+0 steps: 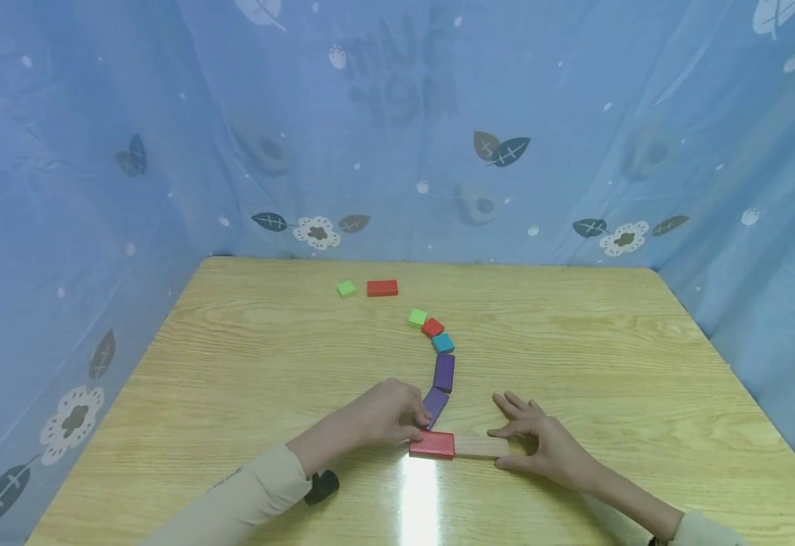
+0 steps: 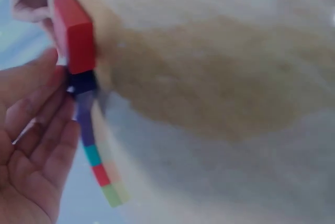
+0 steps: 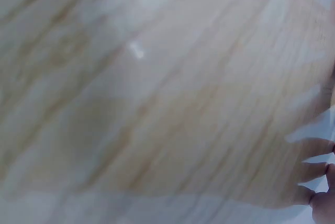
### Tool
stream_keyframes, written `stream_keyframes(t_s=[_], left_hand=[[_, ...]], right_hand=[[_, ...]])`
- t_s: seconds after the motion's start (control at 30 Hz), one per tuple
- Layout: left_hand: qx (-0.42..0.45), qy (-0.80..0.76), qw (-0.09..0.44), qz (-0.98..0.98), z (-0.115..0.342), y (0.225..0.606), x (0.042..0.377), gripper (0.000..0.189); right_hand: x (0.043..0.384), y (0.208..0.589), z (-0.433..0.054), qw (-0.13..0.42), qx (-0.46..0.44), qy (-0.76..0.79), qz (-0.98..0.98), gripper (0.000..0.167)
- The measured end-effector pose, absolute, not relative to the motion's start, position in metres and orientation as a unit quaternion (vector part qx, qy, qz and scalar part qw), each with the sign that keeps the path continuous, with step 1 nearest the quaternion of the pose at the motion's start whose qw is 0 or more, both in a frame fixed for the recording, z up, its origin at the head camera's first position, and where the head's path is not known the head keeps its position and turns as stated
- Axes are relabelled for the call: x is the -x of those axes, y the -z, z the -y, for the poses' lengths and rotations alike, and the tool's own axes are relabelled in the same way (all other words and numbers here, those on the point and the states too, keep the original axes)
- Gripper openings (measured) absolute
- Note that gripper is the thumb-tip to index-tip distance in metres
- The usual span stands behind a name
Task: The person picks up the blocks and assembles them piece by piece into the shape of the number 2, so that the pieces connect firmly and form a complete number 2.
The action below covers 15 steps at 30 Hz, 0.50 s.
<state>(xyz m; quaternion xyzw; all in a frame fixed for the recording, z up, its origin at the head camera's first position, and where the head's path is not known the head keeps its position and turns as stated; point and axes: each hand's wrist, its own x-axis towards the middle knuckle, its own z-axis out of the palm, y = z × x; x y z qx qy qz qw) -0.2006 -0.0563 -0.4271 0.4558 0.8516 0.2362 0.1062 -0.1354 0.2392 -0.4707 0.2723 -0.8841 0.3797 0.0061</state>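
My left hand (image 1: pixel 386 413) is at the bend of a line of blocks, its thumb by the left end of a red block (image 1: pixel 432 445) and a fingertip beside the lower purple block (image 1: pixel 436 406). In the left wrist view the left hand (image 2: pixel 36 135) has fairly straight fingers along the row. Butted against the red block's right end lies a plain wooden block (image 1: pixel 475 447). My right hand (image 1: pixel 554 451) pinches that block's far end between thumb and index finger, other fingers spread. Only fingertips of the right hand (image 3: pixel 324 182) show in the right wrist view.
Beyond, the line curves through another purple block (image 1: pixel 445 372), a blue block (image 1: pixel 442 343), a small red block (image 1: pixel 433 327) and a green block (image 1: pixel 417 318). Farther back lie a loose green block (image 1: pixel 346 289) and a red block (image 1: pixel 382 288). A black object (image 1: pixel 322 487) sits beside the left sleeve.
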Motion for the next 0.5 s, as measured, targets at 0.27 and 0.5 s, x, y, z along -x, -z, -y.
stream_keyframes(t_s=[0.27,0.5], left_hand=[[-0.459,-0.198,0.114,-0.859,0.048,0.412,0.209,0.008],[-0.442,-0.319,0.129,-0.828,0.05,0.413,0.225,0.011]], right_hand=[[0.139,0.467,-0.237,0.001,-0.278,-0.391,0.877,0.035],[0.135,0.471,-0.238,0.011,-0.284,-0.391,0.875,0.034]])
